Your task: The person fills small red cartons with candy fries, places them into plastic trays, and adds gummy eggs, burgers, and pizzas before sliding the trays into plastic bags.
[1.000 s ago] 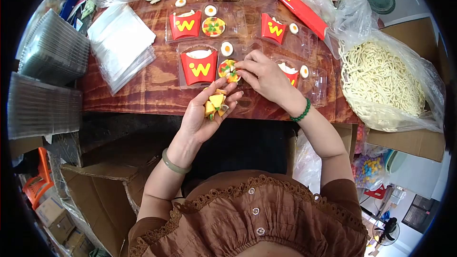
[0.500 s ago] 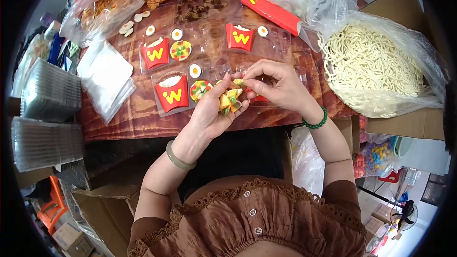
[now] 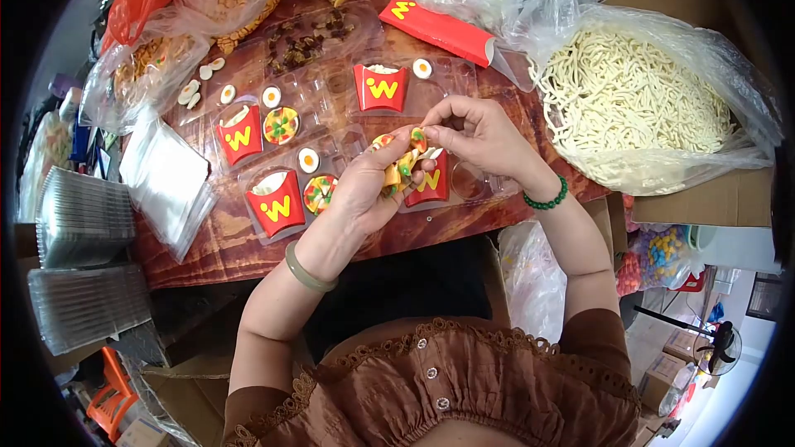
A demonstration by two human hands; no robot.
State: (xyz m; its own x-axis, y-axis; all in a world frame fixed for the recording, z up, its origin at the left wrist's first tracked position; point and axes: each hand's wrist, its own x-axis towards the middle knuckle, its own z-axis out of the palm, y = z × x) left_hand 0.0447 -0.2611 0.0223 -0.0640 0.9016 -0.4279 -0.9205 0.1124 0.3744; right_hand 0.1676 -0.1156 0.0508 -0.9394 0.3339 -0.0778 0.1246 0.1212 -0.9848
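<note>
Several yellow, red and green gummy pieces (image 3: 402,172) lie in my left hand (image 3: 368,184), whose fingers are curled round them. My right hand (image 3: 469,139) pinches one small colourful piece (image 3: 419,140) at my left fingertips. Below and behind my hands stands a red carton (image 3: 431,182) with a yellow mark. To the left, a clear tray holds a red carton of pale sticks (image 3: 276,205), an egg-shaped candy (image 3: 309,160) and a round pizza-like candy (image 3: 320,194), partly hidden by my left hand.
A big bag of pale candy strings (image 3: 638,91) sits in a box at the right. Flat red cartons (image 3: 439,31) lie at the back. Clear bags (image 3: 168,186) and stacked clear trays (image 3: 83,215) are at the left. Another filled carton (image 3: 381,88) stands in a tray beyond my hands.
The view has turned, so the table items appear further left. My right fingers have drawn the small piece up against my left fingertips, and the piece now shows more red and green.
</note>
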